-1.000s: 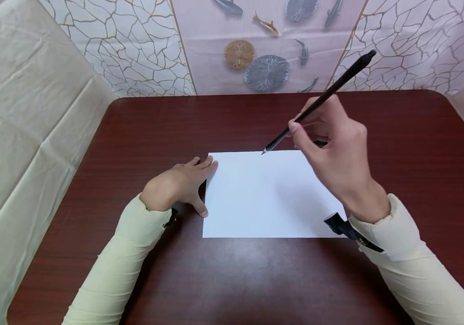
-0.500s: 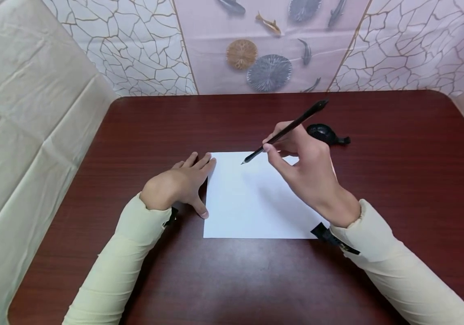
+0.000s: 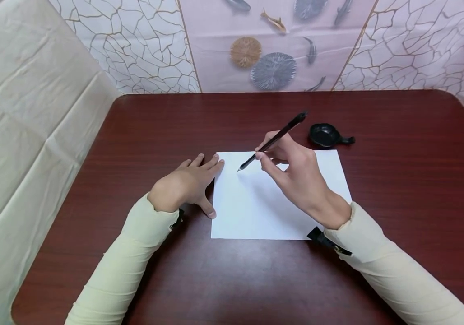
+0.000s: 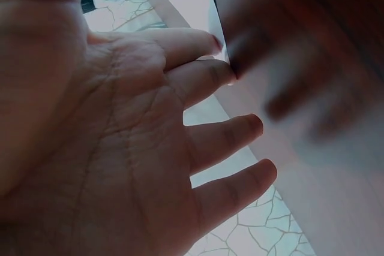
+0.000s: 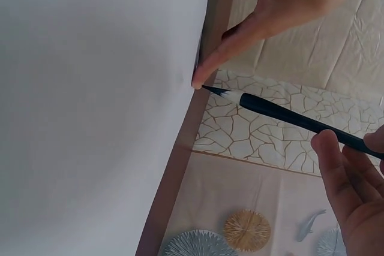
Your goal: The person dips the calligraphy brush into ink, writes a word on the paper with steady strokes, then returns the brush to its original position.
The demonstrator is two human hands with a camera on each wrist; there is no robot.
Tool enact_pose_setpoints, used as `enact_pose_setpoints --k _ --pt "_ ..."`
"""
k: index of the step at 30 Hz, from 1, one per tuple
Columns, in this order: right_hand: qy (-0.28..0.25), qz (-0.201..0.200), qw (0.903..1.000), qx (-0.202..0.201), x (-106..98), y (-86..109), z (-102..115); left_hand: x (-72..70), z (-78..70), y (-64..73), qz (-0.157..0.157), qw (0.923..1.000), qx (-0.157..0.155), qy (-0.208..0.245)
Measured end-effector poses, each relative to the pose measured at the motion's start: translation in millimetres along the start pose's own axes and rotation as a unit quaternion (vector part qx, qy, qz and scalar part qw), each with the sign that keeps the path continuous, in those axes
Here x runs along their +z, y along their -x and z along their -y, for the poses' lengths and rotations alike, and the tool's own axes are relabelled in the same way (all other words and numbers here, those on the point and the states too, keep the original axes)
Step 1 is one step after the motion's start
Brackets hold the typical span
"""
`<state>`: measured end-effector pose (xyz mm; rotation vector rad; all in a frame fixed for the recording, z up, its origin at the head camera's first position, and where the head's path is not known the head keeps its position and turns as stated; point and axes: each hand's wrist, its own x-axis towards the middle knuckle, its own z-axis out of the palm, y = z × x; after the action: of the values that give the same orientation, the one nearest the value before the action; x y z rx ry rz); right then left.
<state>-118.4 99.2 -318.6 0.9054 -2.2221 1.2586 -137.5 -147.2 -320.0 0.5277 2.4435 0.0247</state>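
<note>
A white sheet of paper [image 3: 252, 216] lies on the dark red table. At its left edge rests my left hand [image 3: 187, 186], fingers spread and thumb out, fingertips on the margin. My right hand [image 3: 299, 183] pinches a calligraphy brush [image 3: 282, 131] between thumb and fingers, the shaft slanting up to the right. In the right wrist view the brush [image 5: 288, 115] shows white bristles with a dark, pointed tip. That tip is over the upper left part of the sheet, which bears no visible marks. The left wrist view shows my open palm [image 4: 120, 124].
A small black dish [image 3: 324, 135] with a short handle sits just beyond the paper's upper right corner. The brown-red table [image 3: 410, 180] backs onto a patterned cloth [image 3: 146, 45]. Pale cloth [image 3: 25, 126] hangs along the left side.
My right hand has moved left and nearer with the brush, bringing its tip from the paper's far edge inward. The black dish has come into view. My left hand stays on the sheet's edge.
</note>
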Motion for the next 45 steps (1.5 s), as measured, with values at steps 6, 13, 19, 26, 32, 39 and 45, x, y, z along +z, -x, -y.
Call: enact_pose_setpoints --k 6,13,19,26,32,39,45 --pt "0.008 0.012 0.9999 0.003 1.2 1.5 -3.3 1.0 -3.2 -3.0 0.006 1.0 -0.003 -0.006" --pt "0.016 0.015 0.9997 0.006 1.3 1.7 -6.3 1.6 -4.4 -5.3 0.003 0.9999 0.002 -0.011" --pt "0.014 0.02 0.9995 0.017 3.1 2.8 -7.8 1.4 -4.9 -5.6 0.009 0.9999 -0.006 -0.004" --pt "0.009 0.029 0.9992 0.027 4.6 3.4 -4.7 1.9 -4.4 -7.6 0.015 0.9998 -0.012 0.002" --pt "0.004 0.041 0.9989 0.023 5.2 3.9 1.2 2.1 -4.2 -7.3 0.014 0.9998 -0.012 -0.004" --pt "0.001 0.063 0.9977 0.027 4.8 4.7 9.5 2.1 -4.4 -7.5 0.015 0.9998 -0.014 -0.002" --pt "-0.002 0.076 0.9968 0.024 4.5 4.3 12.2 2.4 -3.9 -7.5 0.011 0.9999 -0.011 0.0"
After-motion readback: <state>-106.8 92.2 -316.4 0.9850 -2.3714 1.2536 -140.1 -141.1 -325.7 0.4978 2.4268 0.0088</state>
